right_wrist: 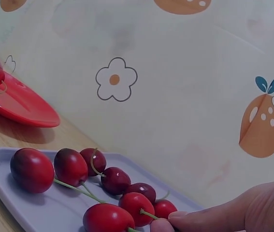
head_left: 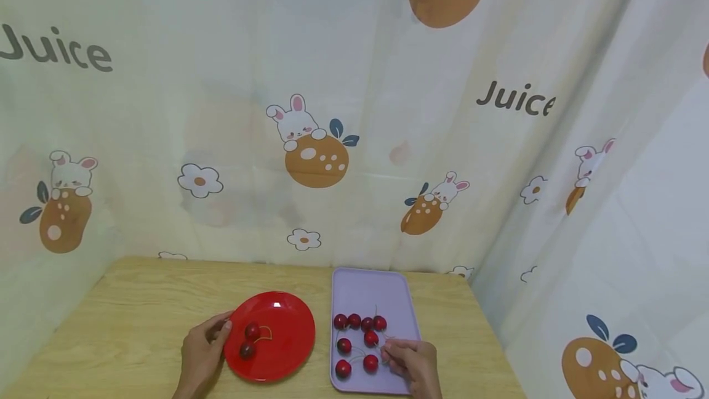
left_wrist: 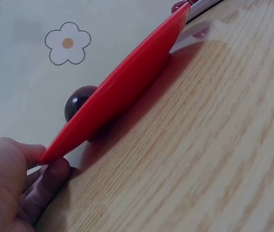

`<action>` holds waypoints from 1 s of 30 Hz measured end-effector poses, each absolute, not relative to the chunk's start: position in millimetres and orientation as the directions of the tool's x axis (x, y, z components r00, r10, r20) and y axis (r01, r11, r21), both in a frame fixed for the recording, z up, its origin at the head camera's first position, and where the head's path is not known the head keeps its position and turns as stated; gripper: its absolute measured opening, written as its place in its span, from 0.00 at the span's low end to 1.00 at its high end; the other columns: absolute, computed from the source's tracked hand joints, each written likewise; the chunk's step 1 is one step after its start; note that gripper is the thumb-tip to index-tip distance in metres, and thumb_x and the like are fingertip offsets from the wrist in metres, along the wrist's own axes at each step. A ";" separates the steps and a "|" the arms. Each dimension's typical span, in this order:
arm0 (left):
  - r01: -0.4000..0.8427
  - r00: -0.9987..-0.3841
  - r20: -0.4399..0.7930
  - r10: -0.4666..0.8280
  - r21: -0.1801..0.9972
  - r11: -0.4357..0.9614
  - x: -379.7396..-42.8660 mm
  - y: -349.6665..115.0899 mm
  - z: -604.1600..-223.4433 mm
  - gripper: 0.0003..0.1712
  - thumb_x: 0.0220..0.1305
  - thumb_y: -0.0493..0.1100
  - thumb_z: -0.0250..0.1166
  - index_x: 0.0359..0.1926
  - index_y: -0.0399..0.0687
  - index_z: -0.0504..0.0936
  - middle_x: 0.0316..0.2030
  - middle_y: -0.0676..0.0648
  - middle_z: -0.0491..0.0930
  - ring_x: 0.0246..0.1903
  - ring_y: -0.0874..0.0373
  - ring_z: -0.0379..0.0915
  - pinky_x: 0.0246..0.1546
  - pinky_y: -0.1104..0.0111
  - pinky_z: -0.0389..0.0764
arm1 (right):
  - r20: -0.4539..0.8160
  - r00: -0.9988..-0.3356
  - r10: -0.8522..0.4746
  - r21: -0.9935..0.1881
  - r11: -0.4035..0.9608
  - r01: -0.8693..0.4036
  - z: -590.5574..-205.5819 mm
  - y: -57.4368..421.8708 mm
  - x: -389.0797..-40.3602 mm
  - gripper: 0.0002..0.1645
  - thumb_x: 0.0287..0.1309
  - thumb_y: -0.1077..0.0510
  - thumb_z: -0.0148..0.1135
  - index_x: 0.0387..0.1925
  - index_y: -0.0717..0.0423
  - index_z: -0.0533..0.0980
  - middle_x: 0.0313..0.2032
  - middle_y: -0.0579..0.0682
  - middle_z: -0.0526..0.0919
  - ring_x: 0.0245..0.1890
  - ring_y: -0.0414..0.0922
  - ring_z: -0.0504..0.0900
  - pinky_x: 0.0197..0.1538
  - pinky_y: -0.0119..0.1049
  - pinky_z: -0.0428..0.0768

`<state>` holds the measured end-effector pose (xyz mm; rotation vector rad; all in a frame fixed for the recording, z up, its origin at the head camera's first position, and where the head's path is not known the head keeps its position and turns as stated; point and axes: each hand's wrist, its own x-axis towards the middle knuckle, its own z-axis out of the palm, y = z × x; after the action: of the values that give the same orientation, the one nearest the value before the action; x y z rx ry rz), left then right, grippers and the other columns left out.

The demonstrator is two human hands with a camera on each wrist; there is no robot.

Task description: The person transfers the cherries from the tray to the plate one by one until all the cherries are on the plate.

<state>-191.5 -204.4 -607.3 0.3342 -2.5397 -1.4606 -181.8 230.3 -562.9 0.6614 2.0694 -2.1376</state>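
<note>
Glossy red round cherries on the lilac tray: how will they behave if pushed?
The glossy red round cherries likely roll, given their rounded shape. The rimmed lilac rectangular tray may contain them. Their thin green stems probably flex, as some curve.

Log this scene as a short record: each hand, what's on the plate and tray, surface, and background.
left hand: grips the rim of the red plate
right hand: appears to pinch a cherry stem at the lilac tray
on plate: two cherries
on tray: eight cherries
surface: wood-grain table
background: rabbit-print curtain
</note>
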 end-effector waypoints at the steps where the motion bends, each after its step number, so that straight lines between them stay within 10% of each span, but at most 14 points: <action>1: -0.095 -0.956 0.058 -0.288 0.866 0.490 -191.7 -204.5 -607.7 0.19 0.82 0.39 0.62 0.67 0.40 0.85 0.53 0.37 0.90 0.42 0.57 0.82 0.39 0.72 0.75 | -0.369 -0.902 0.226 -0.929 -0.077 0.361 -563.3 231.1 -181.9 0.14 0.62 0.70 0.76 0.48 0.75 0.86 0.30 0.55 0.94 0.29 0.39 0.89 0.33 0.30 0.87; 30: -0.084 -0.955 0.077 -0.287 0.857 0.508 -191.1 -205.0 -608.4 0.19 0.81 0.39 0.64 0.66 0.40 0.85 0.53 0.37 0.90 0.39 0.61 0.80 0.39 0.73 0.75 | -0.398 -0.888 0.229 -0.917 -0.138 0.375 -559.0 244.0 -178.0 0.17 0.64 0.68 0.76 0.50 0.76 0.85 0.31 0.55 0.94 0.31 0.40 0.90 0.35 0.30 0.87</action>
<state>-191.1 -205.0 -608.4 0.3171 -2.5406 -1.4270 -178.0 244.0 -559.0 0.7023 1.9929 -2.1855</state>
